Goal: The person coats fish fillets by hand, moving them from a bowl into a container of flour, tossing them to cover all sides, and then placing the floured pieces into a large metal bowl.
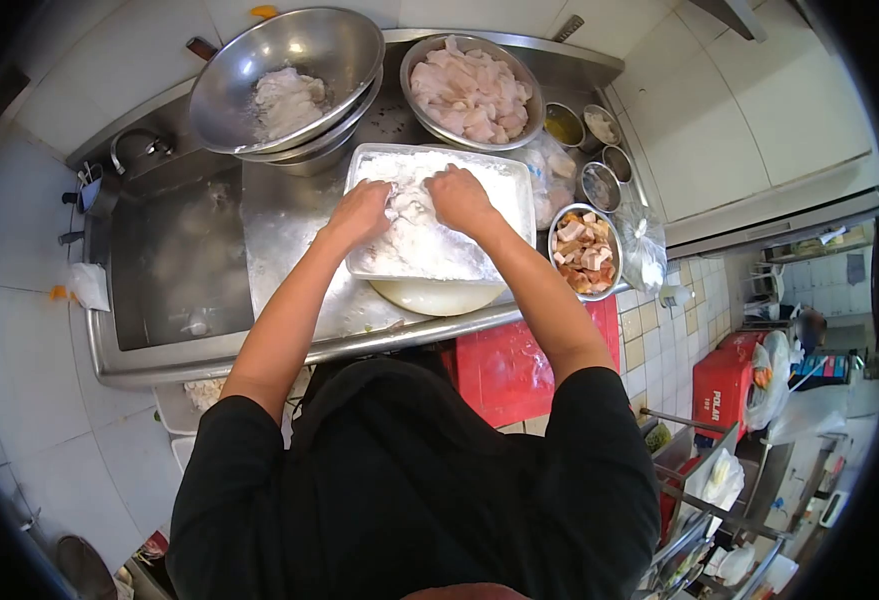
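Observation:
A clear rectangular tub [533, 215] of white flour [449, 245] stands in front of me on the steel counter, over a round pale board [434, 298]. My left hand [362, 211] reaches into the flour with its fingers curled. Opposite it, my right hand [458, 199] is closed like a fist. Between the two hands lies a lumpy flour-coated piece [411, 207], and the fingers of both press on it. Flour hides some fingertips. Behind the tub, a steel bowl [529, 75] holds raw pale meat slices [469, 88]. A larger tilted bowl [214, 95] contains floured pieces [289, 102].
To the left is a steel sink [174, 260] with a tap [142, 145]. A bowl of cut meat chunks [584, 252], plastic bags [643, 245] and several small metal cups [599, 187] crowd the right side. A red container [504, 370] sits below the counter edge. One person [811, 328] is far right.

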Action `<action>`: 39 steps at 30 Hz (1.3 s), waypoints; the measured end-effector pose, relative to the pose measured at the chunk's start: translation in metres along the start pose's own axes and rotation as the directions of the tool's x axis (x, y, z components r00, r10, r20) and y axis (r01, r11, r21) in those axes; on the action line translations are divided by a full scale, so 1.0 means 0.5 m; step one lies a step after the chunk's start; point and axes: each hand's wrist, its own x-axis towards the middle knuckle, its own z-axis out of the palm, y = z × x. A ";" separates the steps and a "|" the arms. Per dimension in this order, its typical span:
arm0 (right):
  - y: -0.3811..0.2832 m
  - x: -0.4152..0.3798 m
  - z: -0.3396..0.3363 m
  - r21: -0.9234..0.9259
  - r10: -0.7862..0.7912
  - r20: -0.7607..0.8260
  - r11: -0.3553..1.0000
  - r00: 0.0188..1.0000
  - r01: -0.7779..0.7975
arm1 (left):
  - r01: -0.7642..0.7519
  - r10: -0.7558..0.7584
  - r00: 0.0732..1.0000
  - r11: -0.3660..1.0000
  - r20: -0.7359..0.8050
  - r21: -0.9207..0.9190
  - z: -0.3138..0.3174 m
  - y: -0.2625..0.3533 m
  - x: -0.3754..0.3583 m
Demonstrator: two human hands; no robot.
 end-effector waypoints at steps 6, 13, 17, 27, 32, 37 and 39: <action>0.030 -0.046 -0.004 0.367 0.380 0.065 0.851 0.923 -0.376 | 0.148 -0.143 0.989 0.877 0.046 -0.458 0.013 -0.040 0.011; 0.074 -0.105 0.091 0.971 0.621 0.239 -0.170 0.747 -0.170 | 0.061 -0.070 0.997 0.915 -0.010 -0.398 0.059 -0.050 0.040; 0.076 -0.123 0.121 0.843 0.448 0.290 -0.538 0.846 -0.004 | 0.121 -0.130 0.991 0.756 0.034 -0.644 0.047 -0.051 0.054; 0.012 -0.089 0.113 0.900 0.557 0.110 -0.407 0.823 0.155 | -0.197 0.014 0.964 0.704 -0.265 -0.682 -0.068 0.072 0.046; -0.029 -0.064 0.078 0.951 0.614 0.000 -0.245 0.790 0.191 | -0.363 0.093 0.911 0.644 -0.402 -0.673 -0.047 0.093 0.081; -0.060 -0.017 0.059 0.874 0.654 0.007 -0.371 0.756 0.314 | -0.297 -0.002 0.903 0.719 -0.430 -0.628 -0.069 0.092 0.064; -0.067 -0.001 0.029 0.848 0.656 0.033 -0.418 0.754 0.326 | -0.327 -0.042 0.872 0.691 -0.487 -0.645 -0.090 0.080 0.043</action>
